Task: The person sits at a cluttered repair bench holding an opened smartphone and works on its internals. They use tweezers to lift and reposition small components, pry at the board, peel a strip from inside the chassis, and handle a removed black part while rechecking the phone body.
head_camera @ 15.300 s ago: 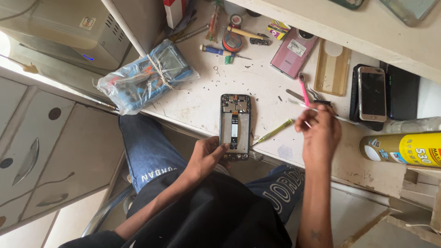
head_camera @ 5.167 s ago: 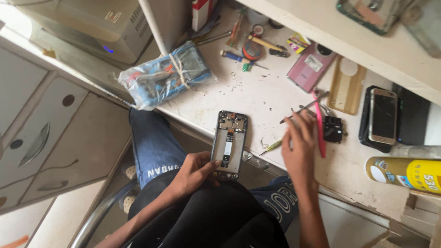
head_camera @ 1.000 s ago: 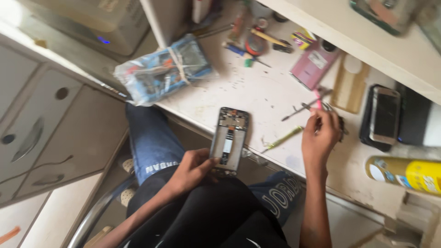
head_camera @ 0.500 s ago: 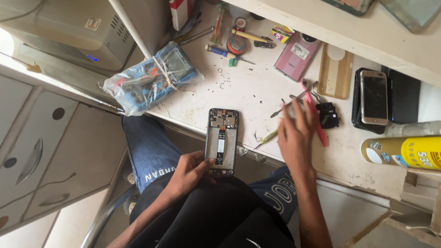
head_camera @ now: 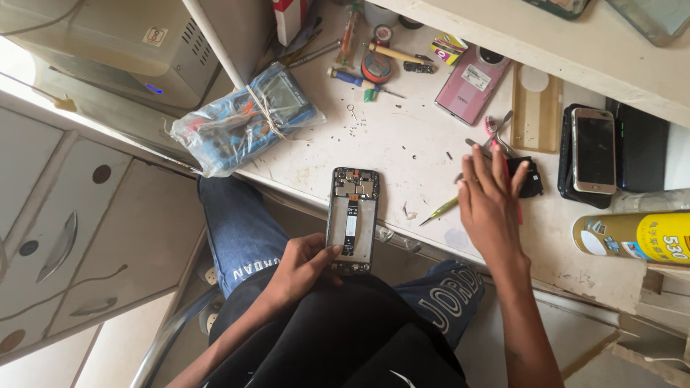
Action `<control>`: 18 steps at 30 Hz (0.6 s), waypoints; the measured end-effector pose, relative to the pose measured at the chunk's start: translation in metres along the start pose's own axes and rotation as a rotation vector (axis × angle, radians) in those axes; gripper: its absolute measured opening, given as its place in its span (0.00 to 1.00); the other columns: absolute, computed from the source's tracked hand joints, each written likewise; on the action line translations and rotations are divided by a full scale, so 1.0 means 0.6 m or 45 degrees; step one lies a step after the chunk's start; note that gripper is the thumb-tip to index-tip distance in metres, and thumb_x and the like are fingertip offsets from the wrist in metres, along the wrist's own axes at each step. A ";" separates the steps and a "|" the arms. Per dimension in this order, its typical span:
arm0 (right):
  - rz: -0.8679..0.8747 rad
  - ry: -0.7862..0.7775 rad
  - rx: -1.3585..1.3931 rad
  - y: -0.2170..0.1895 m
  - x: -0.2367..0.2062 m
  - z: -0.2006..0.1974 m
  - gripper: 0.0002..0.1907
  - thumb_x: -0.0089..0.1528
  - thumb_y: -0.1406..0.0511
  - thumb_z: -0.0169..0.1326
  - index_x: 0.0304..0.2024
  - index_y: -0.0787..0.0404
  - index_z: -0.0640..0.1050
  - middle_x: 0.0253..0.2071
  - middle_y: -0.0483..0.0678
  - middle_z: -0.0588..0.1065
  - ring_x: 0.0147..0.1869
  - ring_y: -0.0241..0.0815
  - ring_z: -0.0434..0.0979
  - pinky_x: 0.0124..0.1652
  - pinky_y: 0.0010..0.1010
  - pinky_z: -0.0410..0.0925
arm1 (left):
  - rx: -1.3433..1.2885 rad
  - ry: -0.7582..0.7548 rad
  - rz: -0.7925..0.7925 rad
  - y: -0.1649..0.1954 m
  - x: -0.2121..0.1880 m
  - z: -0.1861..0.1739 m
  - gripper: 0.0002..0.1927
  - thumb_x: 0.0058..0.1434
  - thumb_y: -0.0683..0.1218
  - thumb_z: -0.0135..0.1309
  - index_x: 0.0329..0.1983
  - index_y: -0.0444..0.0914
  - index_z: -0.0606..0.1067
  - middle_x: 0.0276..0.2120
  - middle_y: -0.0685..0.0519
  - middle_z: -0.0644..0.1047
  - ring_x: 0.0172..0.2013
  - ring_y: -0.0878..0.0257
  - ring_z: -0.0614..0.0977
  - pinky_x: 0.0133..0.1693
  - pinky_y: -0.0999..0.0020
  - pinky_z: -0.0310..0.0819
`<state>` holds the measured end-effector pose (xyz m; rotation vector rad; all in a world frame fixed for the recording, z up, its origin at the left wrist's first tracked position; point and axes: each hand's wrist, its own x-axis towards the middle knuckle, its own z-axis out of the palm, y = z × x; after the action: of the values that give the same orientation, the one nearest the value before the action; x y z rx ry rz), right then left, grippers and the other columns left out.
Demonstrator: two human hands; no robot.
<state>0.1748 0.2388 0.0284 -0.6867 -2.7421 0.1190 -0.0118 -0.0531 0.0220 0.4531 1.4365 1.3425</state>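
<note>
**A:** What could go wrong, largest item first?

**B:** The scuffed white worktop [head_camera: 402, 154] is strewn with tiny dark screws; a sweep of the sleeve could scatter them, I'd judge. The opened black smartphone with its back cover off [head_camera: 352, 219] hangs over the worktop's front edge above the lap, bare circuit boards and ribbon cable facing up. The left hand [head_camera: 305, 266] is closed on its lower end, thumb across the frame (a light hold, it seems). If that loosens, the phone may well tip off.

**A:** And the other hand?

**B:** The right hand [head_camera: 492, 205] hovers open, fingers spread, gripping nothing, over thin metal tweezers [head_camera: 492, 140] and a small black block [head_camera: 528, 179]. A slim green-handled screwdriver [head_camera: 440, 210] lies just beside it; a nudge might roll it off.
</note>
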 end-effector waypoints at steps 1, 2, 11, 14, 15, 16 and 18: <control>0.007 0.021 0.009 -0.001 0.003 -0.003 0.22 0.72 0.65 0.48 0.66 0.70 0.71 0.74 0.58 0.64 0.82 0.61 0.53 0.74 0.68 0.36 | -0.005 0.003 0.007 -0.001 0.001 0.001 0.18 0.67 0.47 0.52 0.45 0.25 0.78 0.34 0.42 0.84 0.29 0.61 0.84 0.31 0.67 0.83; 0.014 0.041 0.018 -0.004 0.006 -0.005 0.22 0.72 0.66 0.48 0.66 0.71 0.71 0.74 0.59 0.65 0.82 0.60 0.53 0.74 0.68 0.36 | -0.010 0.006 0.013 -0.002 0.001 0.001 0.18 0.67 0.47 0.52 0.45 0.25 0.78 0.34 0.43 0.84 0.29 0.62 0.85 0.31 0.67 0.83; -0.142 -0.053 0.202 -0.110 0.063 0.039 0.27 0.71 0.62 0.48 0.68 0.72 0.67 0.73 0.62 0.63 0.79 0.57 0.57 0.73 0.62 0.40 | -0.032 -0.004 0.036 -0.009 0.002 -0.002 0.18 0.68 0.46 0.52 0.45 0.22 0.77 0.35 0.41 0.84 0.29 0.60 0.85 0.31 0.66 0.83; -0.149 -0.098 0.129 -0.114 0.066 0.040 0.29 0.72 0.58 0.45 0.70 0.68 0.65 0.75 0.57 0.60 0.80 0.54 0.55 0.74 0.62 0.39 | -0.045 0.005 0.027 -0.006 0.000 -0.001 0.17 0.67 0.45 0.51 0.47 0.24 0.77 0.36 0.42 0.84 0.31 0.62 0.85 0.31 0.67 0.84; -0.139 -0.108 0.106 -0.109 0.066 0.039 0.29 0.73 0.56 0.43 0.71 0.66 0.64 0.76 0.54 0.59 0.80 0.53 0.54 0.74 0.62 0.38 | -0.051 0.003 0.017 -0.004 0.001 0.001 0.17 0.67 0.45 0.50 0.48 0.25 0.76 0.37 0.43 0.84 0.32 0.62 0.85 0.31 0.67 0.84; -0.138 -0.134 0.092 -0.104 0.065 0.037 0.30 0.72 0.55 0.42 0.72 0.66 0.63 0.77 0.55 0.58 0.81 0.53 0.53 0.73 0.62 0.38 | -0.038 -0.005 0.031 -0.003 -0.001 0.003 0.17 0.68 0.45 0.50 0.48 0.25 0.77 0.37 0.42 0.84 0.31 0.61 0.84 0.31 0.67 0.83; -0.129 -0.181 0.058 -0.091 0.068 0.036 0.33 0.72 0.53 0.41 0.73 0.66 0.61 0.77 0.55 0.55 0.81 0.53 0.50 0.73 0.62 0.36 | -0.009 -0.030 0.061 0.001 -0.001 0.004 0.18 0.69 0.46 0.50 0.48 0.24 0.77 0.36 0.41 0.84 0.29 0.59 0.83 0.31 0.67 0.82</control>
<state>0.1094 0.2101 0.0276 -0.5455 -2.8938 0.2147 -0.0095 -0.0523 0.0232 0.5002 1.4092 1.3755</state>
